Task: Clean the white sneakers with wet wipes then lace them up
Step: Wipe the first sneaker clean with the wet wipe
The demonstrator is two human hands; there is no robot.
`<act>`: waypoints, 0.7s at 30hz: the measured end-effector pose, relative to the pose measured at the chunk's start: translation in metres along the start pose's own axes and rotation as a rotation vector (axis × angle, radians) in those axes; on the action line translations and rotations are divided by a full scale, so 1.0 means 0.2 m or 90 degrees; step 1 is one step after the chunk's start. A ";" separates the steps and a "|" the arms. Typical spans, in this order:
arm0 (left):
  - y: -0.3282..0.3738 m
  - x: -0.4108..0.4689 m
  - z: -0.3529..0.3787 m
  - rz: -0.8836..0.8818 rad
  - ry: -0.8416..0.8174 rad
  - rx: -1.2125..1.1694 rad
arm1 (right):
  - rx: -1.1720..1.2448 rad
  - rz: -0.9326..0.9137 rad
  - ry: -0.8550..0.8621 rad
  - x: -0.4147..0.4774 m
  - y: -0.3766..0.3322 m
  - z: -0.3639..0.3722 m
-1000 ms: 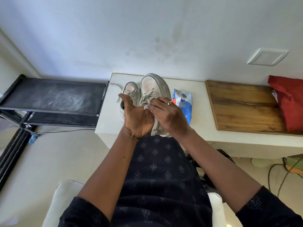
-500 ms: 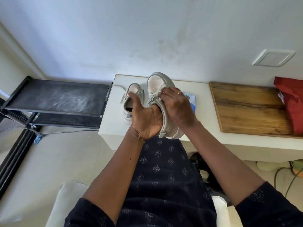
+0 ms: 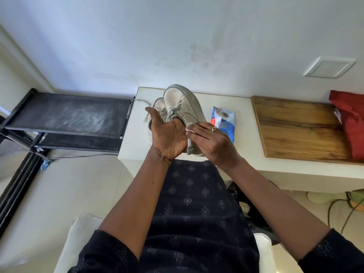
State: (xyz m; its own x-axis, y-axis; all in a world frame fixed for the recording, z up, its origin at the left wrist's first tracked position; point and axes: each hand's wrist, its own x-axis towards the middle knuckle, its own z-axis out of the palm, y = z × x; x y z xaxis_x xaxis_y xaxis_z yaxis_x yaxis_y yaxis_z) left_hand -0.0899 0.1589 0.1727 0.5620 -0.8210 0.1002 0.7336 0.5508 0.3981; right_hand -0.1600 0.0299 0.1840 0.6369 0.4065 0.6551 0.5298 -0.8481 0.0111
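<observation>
My left hand (image 3: 168,134) holds a white sneaker (image 3: 182,104) up over the white bench, fingers tucked inside its opening, toe pointing away from me. Grey laces hang loose on its tongue. My right hand (image 3: 213,144) presses a white wet wipe (image 3: 190,128) against the sneaker's right side near the heel. The second white sneaker (image 3: 157,103) rests on the bench behind my left hand, mostly hidden. A blue wet wipes pack (image 3: 224,120) lies on the bench just right of the sneakers.
The white bench (image 3: 275,174) runs rightwards with a wooden board (image 3: 295,127) on it and a red bag (image 3: 350,123) at the far right. A black metal rack (image 3: 71,117) stands to the left. Cables lie on the floor at the lower right.
My right hand has slid with the wipe from the laces and upper down the sneaker's right side toward the heel. The wipes pack is uncovered again.
</observation>
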 end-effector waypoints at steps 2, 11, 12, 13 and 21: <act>-0.01 0.00 0.01 -0.008 0.041 0.025 | -0.007 0.020 0.004 0.07 0.02 0.01; -0.05 -0.04 0.05 -0.012 0.180 0.078 | 0.037 0.084 -0.031 0.19 0.03 0.04; -0.04 -0.04 0.05 -0.012 0.174 0.076 | 0.042 0.079 -0.015 0.17 0.02 0.03; -0.04 -0.04 0.04 -0.010 0.173 0.085 | 0.045 0.076 0.002 0.15 0.02 0.03; 0.00 -0.02 0.02 -0.066 0.188 0.098 | 0.046 0.146 -0.024 0.07 -0.02 0.04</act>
State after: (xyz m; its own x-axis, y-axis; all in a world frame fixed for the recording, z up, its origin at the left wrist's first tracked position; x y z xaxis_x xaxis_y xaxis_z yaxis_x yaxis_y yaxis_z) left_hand -0.0936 0.1610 0.1753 0.5911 -0.7795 -0.2073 0.7385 0.4196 0.5278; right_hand -0.1483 0.0418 0.1864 0.7650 0.2205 0.6051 0.4075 -0.8933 -0.1895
